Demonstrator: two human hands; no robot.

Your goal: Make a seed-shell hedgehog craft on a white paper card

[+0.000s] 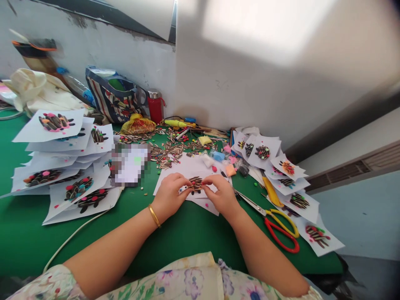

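Observation:
A small figure of striped sunflower seeds with dark bits at its base lies on white paper in front of me. My left hand is closed in a pinch at the figure's left edge, with a gold bangle on its wrist. From the right, my right hand pinches the opposite edge with thumb and forefinger. The fingertips cover both ends of the figure. Lumps of white, blue and orange clay sit just beyond my right hand.
Papers with finished-looking seed figures are stacked left and right. Scissors and a yellow cutter lie by my right forearm. Loose seeds, a red flask and a striped bag are behind.

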